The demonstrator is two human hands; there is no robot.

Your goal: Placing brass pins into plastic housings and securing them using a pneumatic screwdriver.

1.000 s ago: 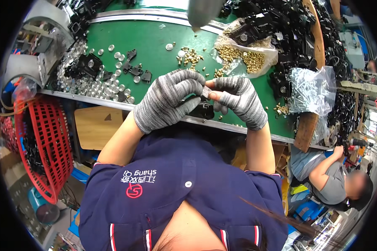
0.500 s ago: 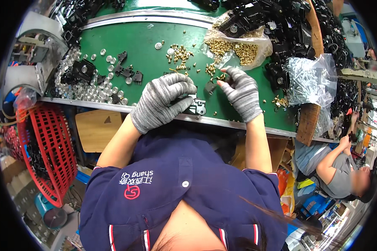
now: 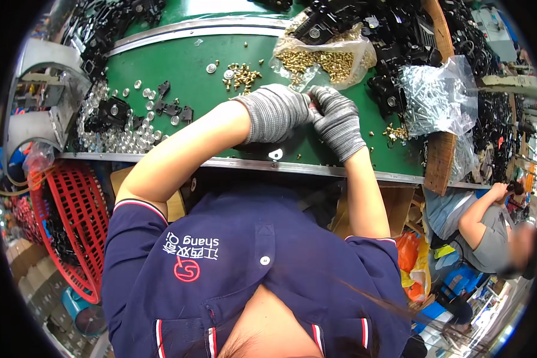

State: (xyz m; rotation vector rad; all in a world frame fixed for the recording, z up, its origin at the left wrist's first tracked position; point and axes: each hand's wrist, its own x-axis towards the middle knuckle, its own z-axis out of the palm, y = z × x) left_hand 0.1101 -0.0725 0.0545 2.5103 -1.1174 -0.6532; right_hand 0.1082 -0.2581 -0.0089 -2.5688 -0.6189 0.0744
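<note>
A green, metal-edged tabletop (image 3: 179,65) spreads beneath a clear plastic bag of brass-coloured screws (image 3: 367,53), the landmark here. A heap of black moulded parts (image 3: 400,36) lies along the bag's far and right sides. Well to its left and nearer the wearer stands a red plastic lattice basket (image 3: 80,221). A clear plastic bag of silver-coloured screws (image 3: 459,113) sits to its right, slightly nearer the wearer.

Just on the brass screws' bag's near side, the left hand (image 3: 277,113) and right hand (image 3: 338,119), in grey knitted gloves, meet at the fingertips. Both hands' fingers are bent inward; I cannot tell what they grip. Left of that bag are loose brass-coloured screws (image 3: 243,77) and, farther left, clear round pieces (image 3: 95,134). A small silvery-white piece (image 3: 275,154) lies nearer the wearer than the bag, below the left hand.
</note>
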